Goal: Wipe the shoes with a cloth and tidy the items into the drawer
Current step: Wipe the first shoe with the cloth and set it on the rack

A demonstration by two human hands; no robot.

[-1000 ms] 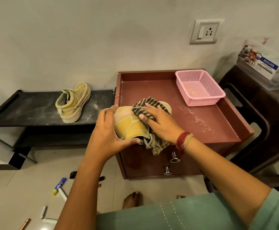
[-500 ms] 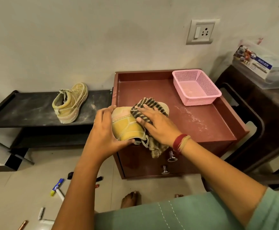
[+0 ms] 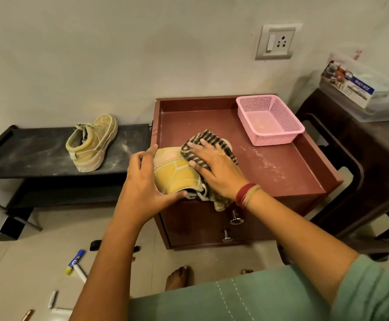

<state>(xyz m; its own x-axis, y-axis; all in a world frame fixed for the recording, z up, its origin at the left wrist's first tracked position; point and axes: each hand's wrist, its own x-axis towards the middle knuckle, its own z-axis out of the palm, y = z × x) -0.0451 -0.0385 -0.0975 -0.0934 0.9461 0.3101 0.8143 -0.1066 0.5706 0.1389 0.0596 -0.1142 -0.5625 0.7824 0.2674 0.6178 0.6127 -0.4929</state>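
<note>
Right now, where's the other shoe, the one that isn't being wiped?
The second shoe lies on the dusty black shelf at the left of the head view, against the wall, left of the brown drawer unit.

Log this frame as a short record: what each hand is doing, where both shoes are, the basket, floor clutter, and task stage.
left hand: grips the heel of the yellow shoe, steadying it on the cabinet top
right hand: presses the striped cloth on that shoe
other shoe: dusty, on the black shelf
basket: pink, at the cabinet top's back right
floor: markers and small items lie loose
stage: wiping first shoe; tidying not yet begun
</note>
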